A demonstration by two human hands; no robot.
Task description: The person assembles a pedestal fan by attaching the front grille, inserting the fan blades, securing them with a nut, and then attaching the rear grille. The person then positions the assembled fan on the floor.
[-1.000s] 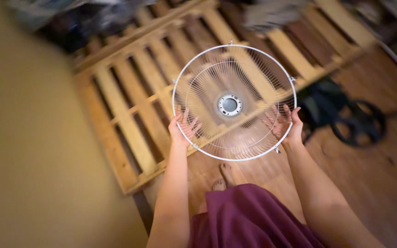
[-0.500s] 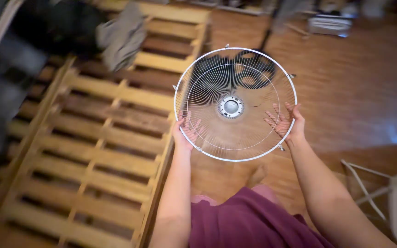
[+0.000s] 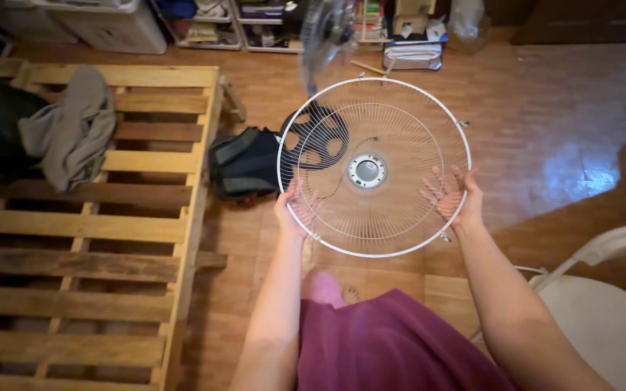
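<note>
Two hands carry one item: a round white wire fan guard, held in the air in front of the person, above the wooden floor. Left hand grips the rim at its lower left, fingers curled over the wire and showing through the mesh. Right hand supports the rim at its lower right, fingers spread flat behind the spokes. Nearest the camera, a maroon garment covers the person's lap. A white folding chair stands just right of the right forearm, apart from it. A slatted wooden pallet frame fills the left side, with a grey cloth draped over its far end.

Guard orientation: the disc faces up toward the camera, its flat plane roughly level with the floor, tipped slightly. It is circular, so no long axis applies; spokes radiate from a grey hub ring at centre.

Beyond and beneath the guard, a dark backpack lies on the floor beside the pallet, and a black patterned piece shows through the mesh at the upper left. Farther off stands a fan, blurred. Shelving with boxes and bags lines the far wall.
</note>
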